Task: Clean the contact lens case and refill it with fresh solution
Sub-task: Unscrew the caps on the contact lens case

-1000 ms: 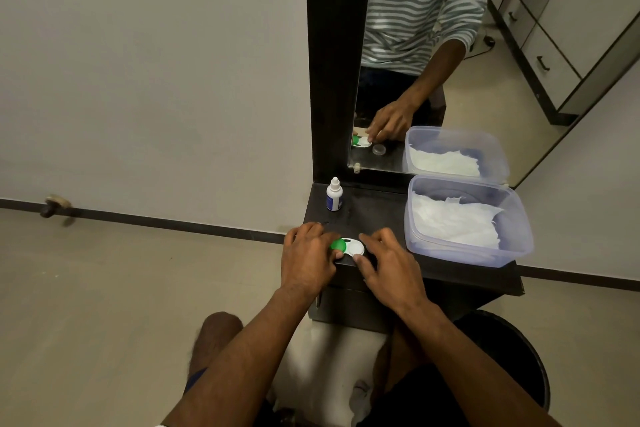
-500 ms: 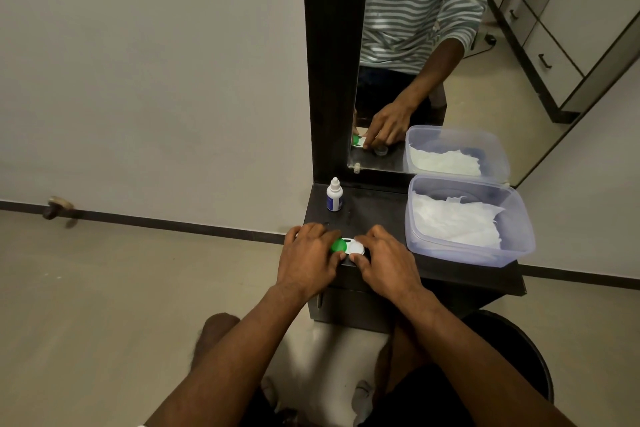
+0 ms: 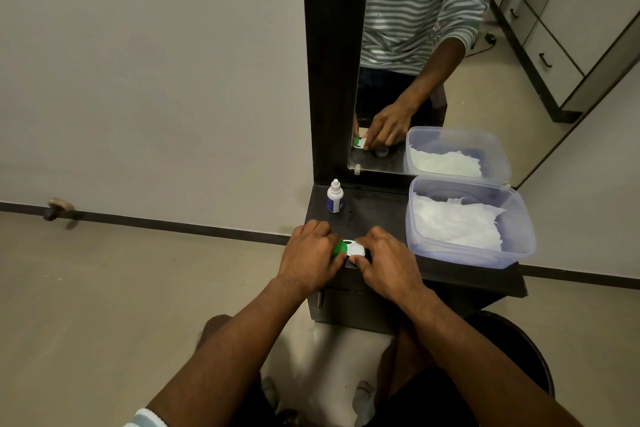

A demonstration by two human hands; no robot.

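Since the earlier frame, little has been moved: both hands are kept on the contact lens case (image 3: 351, 249) at the front edge of the dark tabletop (image 3: 374, 215). Its green cap (image 3: 340, 247) is pinched by the curled fingers of the left hand (image 3: 309, 258), its white cap (image 3: 357, 249) by the right hand (image 3: 388, 262). A solution bottle (image 3: 334, 196) is seen standing behind, beside a plastic tub (image 3: 519, 236) of tissues (image 3: 457, 224).

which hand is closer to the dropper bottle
Left. The left hand sits just in front of the bottle, on the case's green cap; the right hand is farther off to the bottle's right, on the white cap.
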